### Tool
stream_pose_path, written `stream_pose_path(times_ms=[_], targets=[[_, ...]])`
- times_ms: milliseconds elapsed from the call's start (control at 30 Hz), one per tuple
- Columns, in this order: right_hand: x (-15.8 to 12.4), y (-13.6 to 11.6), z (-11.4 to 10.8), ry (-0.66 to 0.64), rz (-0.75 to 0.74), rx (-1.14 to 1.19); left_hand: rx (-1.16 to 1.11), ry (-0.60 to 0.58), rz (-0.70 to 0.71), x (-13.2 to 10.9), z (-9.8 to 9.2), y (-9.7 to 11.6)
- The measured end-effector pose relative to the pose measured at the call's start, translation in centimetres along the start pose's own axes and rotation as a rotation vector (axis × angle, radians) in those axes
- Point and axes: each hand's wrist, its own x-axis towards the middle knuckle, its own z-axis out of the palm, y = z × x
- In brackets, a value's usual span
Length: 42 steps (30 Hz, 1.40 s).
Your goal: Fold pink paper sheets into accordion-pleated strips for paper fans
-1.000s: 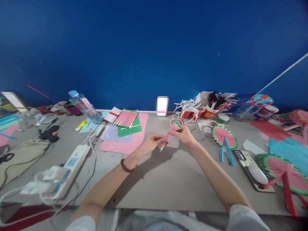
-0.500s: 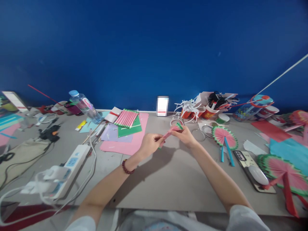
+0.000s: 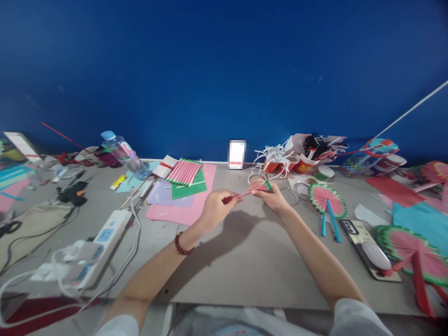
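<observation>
A narrow pleated strip of pink paper [image 3: 248, 192] with a green edge is stretched between my two hands above the table. My left hand [image 3: 219, 207] pinches its left end, with thumb and fingers pressed together. My right hand [image 3: 271, 196] grips the green-edged end, where the pleats spread a little; parts of the paper are hidden behind the fingers. To the left, another pleated pink paper with green edges [image 3: 185, 172] lies on a green sheet [image 3: 196, 186]. A finished pink and green paper fan [image 3: 327, 199] with blue sticks rests right of my right hand.
A white power strip [image 3: 108, 240] with plugs and cables lies at left, near a glue gun [image 3: 73, 192]. A plastic bottle [image 3: 126, 154] leans at the back. Cups with white paper strips [image 3: 275, 156], a phone under a white mouse [image 3: 375, 254] and more fans [image 3: 409, 249] are at right.
The pleated paper has turned between my hands and now looks narrower at the left, with its green edge fanned at my right fingers. My left hand has shifted slightly.
</observation>
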Motion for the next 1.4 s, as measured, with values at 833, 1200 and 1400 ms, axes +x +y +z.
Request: stream_pose_path(times_ms=[833, 1200, 1400], targets=[[0.0, 1.7, 1.2, 0.133, 0.098, 0.143, -0.202, -0.064, -0.126, 0.8, 0.0, -0.8], [0.0, 1.7, 1.4, 0.139, 0.133, 0.158, -0.325, -0.071, -0.196, 0.8, 0.1, -0.9], [-0.3, 1.2, 2.0, 0.134, 0.219, 0.277, -0.444, -0.139, -0.224, 1.1, 0.3, -1.4]])
